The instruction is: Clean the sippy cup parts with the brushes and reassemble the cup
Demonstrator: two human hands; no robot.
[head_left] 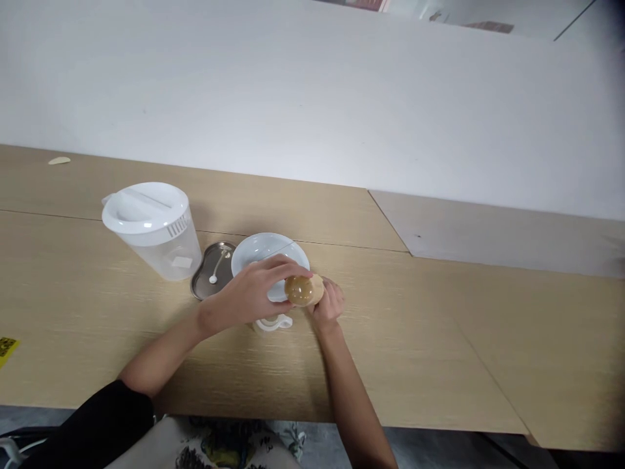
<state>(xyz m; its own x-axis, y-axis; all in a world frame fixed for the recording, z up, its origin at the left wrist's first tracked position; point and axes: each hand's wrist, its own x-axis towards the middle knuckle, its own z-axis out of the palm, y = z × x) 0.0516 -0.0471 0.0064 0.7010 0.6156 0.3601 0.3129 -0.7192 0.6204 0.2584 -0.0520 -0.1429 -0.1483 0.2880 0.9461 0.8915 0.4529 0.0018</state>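
Both my hands meet over a white bowl (263, 251) at the table's middle. My left hand (249, 294) reaches across from the lower left, its fingers lying over a tan, rounded food lump (305, 290) with a glossy brown patch. My right hand (329, 302) cups the lump's right side. What the lump is exactly, I cannot tell. Below my hands sits a white handled piece (273, 323), mostly hidden, possibly a cup.
Left of the bowl lie a steel dish (208, 280) holding a spoon (218, 266) and a clear plastic pitcher (163, 251) with a white lid. A small pale chip (59, 160) and a yellow label (6, 348) rest on the wooden table (390, 352).
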